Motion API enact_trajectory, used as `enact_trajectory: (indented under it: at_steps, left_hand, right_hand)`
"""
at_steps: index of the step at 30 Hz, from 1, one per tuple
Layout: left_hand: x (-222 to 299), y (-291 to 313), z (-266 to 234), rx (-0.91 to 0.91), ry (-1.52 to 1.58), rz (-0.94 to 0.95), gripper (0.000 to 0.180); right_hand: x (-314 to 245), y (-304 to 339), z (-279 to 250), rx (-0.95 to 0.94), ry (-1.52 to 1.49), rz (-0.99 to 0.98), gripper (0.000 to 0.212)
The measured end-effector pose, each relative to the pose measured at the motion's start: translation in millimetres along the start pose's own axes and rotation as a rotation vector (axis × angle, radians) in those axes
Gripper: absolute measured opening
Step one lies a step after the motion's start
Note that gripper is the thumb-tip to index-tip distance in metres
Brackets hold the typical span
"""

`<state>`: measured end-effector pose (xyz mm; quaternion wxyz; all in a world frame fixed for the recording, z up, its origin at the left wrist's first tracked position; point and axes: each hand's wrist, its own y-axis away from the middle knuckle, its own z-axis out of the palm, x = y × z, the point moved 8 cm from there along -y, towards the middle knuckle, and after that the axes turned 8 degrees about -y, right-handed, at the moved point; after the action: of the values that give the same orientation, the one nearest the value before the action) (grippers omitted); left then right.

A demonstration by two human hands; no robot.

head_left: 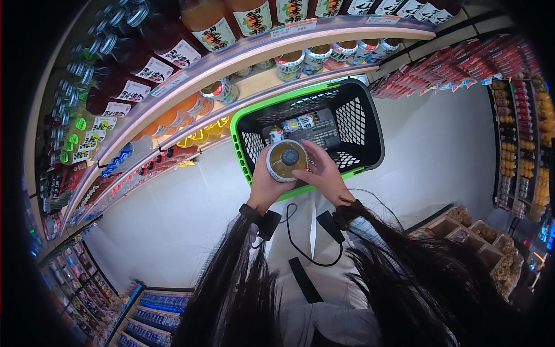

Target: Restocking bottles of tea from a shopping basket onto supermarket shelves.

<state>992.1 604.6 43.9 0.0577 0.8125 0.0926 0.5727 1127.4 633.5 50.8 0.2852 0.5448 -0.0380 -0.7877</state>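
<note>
Both hands hold a round bottle (281, 166), seen from above with a dark grey cap at its centre and yellowish contents. My left hand (265, 180) wraps its left side. My right hand (321, 169) steadies the right side, its thumb on top near the cap. Beneath them stands a black shopping basket with a bright green rim (236, 128). In it lie a bottle with a white and blue label (300, 122) and a smaller white-labelled bottle (276, 135), partly hidden by the held one.
A curved shelf edge (243, 54) runs ahead and left, with dark and amber bottles (251, 17) above and cup-shaped containers (289, 65) below. Red packets (462, 63) hang at the right. Wooden bins (457, 231) stand at the lower right. Loose cables (324, 264) hang near my wrists.
</note>
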Motion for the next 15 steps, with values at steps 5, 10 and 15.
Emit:
enact_trajectory:
  at_steps: [5, 10, 15]
  left_hand:
    - [-8.0, -39.6, -38.8, 0.291, -0.163, 0.092, 0.086]
    - [-19.6, -101.0, -48.2, 0.417, -0.152, 0.192, 0.083]
    - [-27.5, -142.1, -64.6, 0.545, -0.132, 0.211, 0.085]
  right_hand:
    - [17.1, -42.0, -0.1, -0.016, -0.032, 0.089, 0.07]
    - [43.8, -83.0, -29.4, 0.009, 0.033, 0.076, 0.057]
    - [63.9, -83.9, -58.2, 0.084, 0.037, 0.178, 0.042]
